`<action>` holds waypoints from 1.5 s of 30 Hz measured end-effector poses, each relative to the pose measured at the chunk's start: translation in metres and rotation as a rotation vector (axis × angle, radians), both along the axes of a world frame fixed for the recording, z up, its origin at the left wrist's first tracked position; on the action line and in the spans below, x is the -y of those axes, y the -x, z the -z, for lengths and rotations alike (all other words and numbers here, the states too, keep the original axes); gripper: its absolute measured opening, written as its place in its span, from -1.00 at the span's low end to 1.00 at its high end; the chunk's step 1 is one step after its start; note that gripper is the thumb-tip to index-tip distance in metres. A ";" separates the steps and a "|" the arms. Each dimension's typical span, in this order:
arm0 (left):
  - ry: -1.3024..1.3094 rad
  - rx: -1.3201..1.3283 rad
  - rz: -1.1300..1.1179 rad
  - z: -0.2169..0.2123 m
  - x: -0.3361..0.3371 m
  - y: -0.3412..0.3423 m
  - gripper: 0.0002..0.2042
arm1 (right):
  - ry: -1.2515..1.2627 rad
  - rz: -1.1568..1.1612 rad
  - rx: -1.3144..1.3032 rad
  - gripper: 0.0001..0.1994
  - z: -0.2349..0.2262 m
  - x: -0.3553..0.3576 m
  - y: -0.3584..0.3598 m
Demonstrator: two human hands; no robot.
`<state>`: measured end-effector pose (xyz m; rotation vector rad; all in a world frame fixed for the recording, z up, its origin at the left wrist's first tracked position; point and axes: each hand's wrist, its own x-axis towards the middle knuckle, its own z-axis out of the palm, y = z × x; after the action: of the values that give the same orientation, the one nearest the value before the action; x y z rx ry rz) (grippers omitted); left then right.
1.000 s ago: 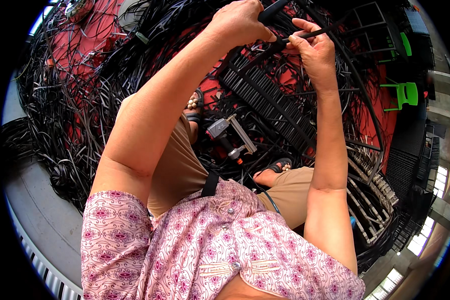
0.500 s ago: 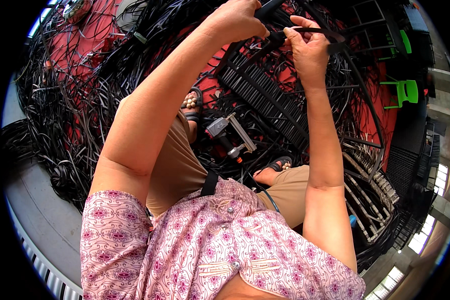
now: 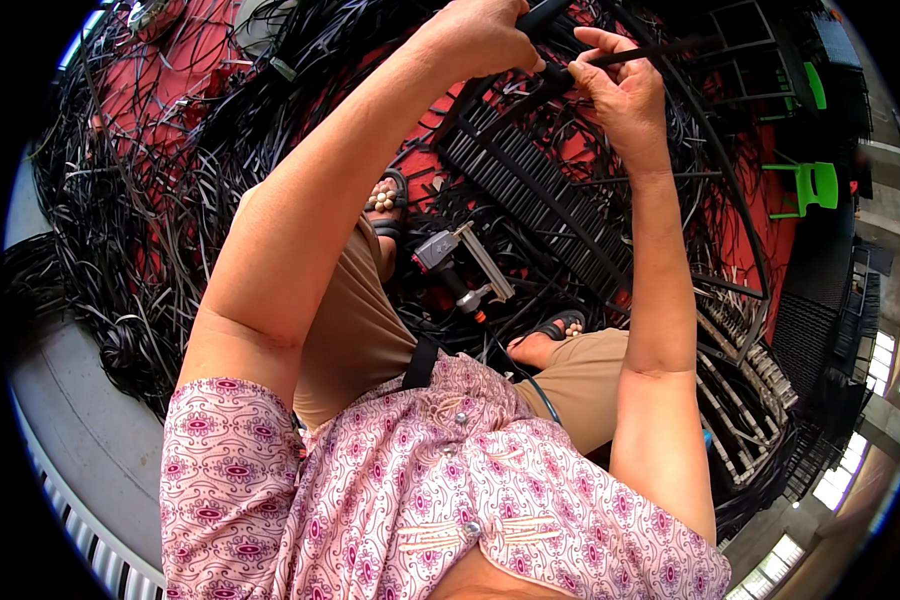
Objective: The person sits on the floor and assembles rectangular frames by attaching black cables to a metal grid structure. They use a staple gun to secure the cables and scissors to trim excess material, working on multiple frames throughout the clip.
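At the top of the head view my left hand (image 3: pixel 480 40) is wrapped round a black bar (image 3: pixel 545 14), with part of its fingers out of sight. My right hand (image 3: pixel 625 92), just right of it, pinches a flat black strip (image 3: pixel 660 50) between thumb and forefinger; its other fingers are loosely bent. The strip runs from the bar out past the hand to the upper right. Below both hands stands a black frame (image 3: pixel 505 118) with a slatted panel of close parallel black strips (image 3: pixel 540 190).
A grey and black air stapler (image 3: pixel 460 265) lies between my sandalled feet. Tangled black strips (image 3: pixel 150 230) cover much of the red floor (image 3: pixel 135 95). A bundle of pale-banded strips (image 3: pixel 740 380) lies at right, and a green chair (image 3: pixel 810 188) stands beyond.
My right hand has shifted a little right with the strip. The strip's free end, which curved downward, now stretches straighter to the upper right. My left hand stays on the bar.
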<state>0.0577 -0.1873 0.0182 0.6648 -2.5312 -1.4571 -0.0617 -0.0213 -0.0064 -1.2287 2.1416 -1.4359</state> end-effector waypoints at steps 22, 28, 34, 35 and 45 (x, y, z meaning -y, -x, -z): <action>0.018 0.011 0.024 0.000 0.001 0.000 -0.55 | -0.275 -0.072 0.318 -0.73 -0.008 0.001 0.020; 0.008 -0.047 -0.002 -0.003 -0.002 -0.004 -0.57 | -0.140 -0.008 0.330 -0.75 -0.009 -0.001 0.030; 0.017 -0.038 0.025 -0.001 0.000 -0.002 -0.56 | -0.214 0.002 0.242 -0.76 -0.007 0.002 0.031; 0.004 -0.040 0.039 -0.003 0.000 -0.003 -0.56 | -0.261 -0.050 0.244 -0.76 -0.009 0.003 0.030; -0.264 -0.045 0.017 0.014 -0.001 -0.011 -0.75 | -0.257 0.061 0.344 -0.81 -0.021 0.003 0.007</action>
<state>0.0691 -0.1860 0.0042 0.6387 -2.3384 -1.8096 -0.0689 -0.0245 0.0143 -0.7686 2.0573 -1.2407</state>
